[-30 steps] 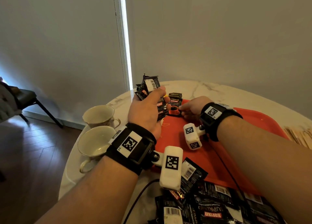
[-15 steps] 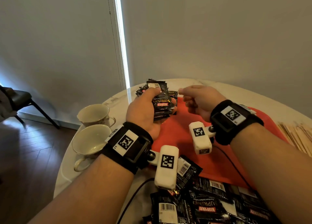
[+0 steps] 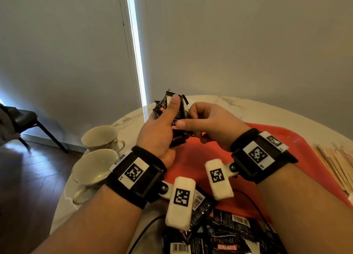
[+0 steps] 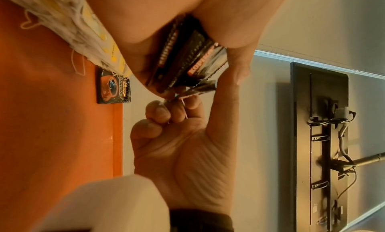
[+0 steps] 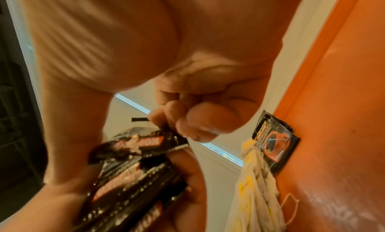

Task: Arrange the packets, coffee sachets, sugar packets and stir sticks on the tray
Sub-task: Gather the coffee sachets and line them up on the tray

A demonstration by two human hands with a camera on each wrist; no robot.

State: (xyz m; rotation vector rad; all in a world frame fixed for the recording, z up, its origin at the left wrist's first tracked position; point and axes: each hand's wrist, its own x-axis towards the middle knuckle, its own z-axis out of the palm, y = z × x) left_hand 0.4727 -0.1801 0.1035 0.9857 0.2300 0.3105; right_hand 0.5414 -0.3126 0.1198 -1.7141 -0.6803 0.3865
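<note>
Several black sachets (image 3: 176, 120) (red lettering) fanned in left hand (image 3: 158, 135).

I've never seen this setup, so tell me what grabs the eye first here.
First, the two hands raised above the red tray: the left hand grips a bunch of black coffee sachets, and the right hand pinches one sachet at the bunch's edge. Next, more black sachets lie heaped at the table's near edge. Two empty cups stand to the left of the tray.

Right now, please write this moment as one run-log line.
left hand: holds sachet stack | right hand: pinches one sachet of it | tray: one sachet lying
</note>
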